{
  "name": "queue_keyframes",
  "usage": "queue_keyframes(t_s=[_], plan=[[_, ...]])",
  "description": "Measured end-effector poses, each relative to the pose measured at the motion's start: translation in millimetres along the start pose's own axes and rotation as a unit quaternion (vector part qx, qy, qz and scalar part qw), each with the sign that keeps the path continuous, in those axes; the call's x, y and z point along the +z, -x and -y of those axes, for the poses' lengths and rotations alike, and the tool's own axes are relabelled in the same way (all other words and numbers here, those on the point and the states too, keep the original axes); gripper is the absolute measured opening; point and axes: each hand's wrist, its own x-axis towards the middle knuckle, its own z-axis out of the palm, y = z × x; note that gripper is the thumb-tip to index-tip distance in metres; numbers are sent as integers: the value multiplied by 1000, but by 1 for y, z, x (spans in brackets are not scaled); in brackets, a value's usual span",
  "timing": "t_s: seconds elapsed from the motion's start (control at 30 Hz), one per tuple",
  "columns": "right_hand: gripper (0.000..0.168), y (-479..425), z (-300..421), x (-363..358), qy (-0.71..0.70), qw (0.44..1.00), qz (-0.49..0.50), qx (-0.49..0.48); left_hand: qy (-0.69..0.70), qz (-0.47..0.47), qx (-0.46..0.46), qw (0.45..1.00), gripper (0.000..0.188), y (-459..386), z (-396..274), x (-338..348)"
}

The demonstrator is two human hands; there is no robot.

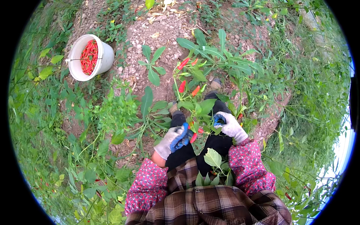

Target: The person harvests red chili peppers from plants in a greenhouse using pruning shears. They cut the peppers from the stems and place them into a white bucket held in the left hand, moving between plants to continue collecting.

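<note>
My left hand (175,139), in a white glove with a blue palm, has its fingers curled beside a chili plant. A red chili pepper (193,137) lies right at its fingertips; whether they grip it is unclear. My right hand (229,125), gloved alike, is curled at the plant's other side next to its green leaves (206,106). What lies inside its fingers is hidden. Above both hands, the plant's upper stem bears a red chili pepper (182,86), an orange-red one (196,90) and small green ones.
A white bucket (107,57) of picked red chilies (89,57) stands tilted at upper left, its wire handle across the mouth. Broad-leaved weeds (209,52) grow on the cloddy soil (135,42). Dense green plants flank both sides. My shoes (173,108) stand among the stems.
</note>
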Motion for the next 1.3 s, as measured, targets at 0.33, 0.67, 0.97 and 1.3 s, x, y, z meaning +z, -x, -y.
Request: queue_keyframes(t_s=[0.33,0.67,0.97,1.3], plan=[[22,-4,-1,6,-21,999,11,-23,62,114,-72,989,65,-23,-2,3],[22,-10,-7,19,209,970,-22,-123,-405,-90,166,895,29,-17,8,7],[22,-5,6,12,145,986,51,-68,-383,8,154,911,22,-34,24,-16],[18,-5,9,16,141,989,21,-46,172,-60,36,983,19,-18,47,-30]])
